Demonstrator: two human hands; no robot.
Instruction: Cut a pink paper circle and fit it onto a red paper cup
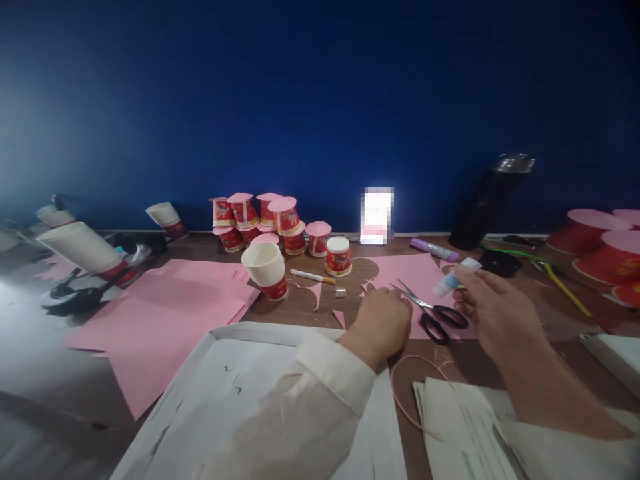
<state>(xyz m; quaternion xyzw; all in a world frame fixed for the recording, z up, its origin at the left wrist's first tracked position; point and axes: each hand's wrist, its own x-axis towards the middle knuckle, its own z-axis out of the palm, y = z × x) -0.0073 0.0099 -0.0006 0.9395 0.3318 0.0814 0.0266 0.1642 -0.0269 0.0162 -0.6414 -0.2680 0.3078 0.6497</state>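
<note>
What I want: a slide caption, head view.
Right hand holds a small white-and-blue plastic tube; left hand over pink paper, beside black-handled metal scissors.

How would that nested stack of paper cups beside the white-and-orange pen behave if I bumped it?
The nested stack of paper cups would probably tip easily, standing on its narrow end. Its thin rims suggest it's fairly light, and the cups might slide apart.

Has 1 big blue wall [320,107] behind a brown table [200,249]. Looks brighter at the far left, darker up high and to the right.
</note>
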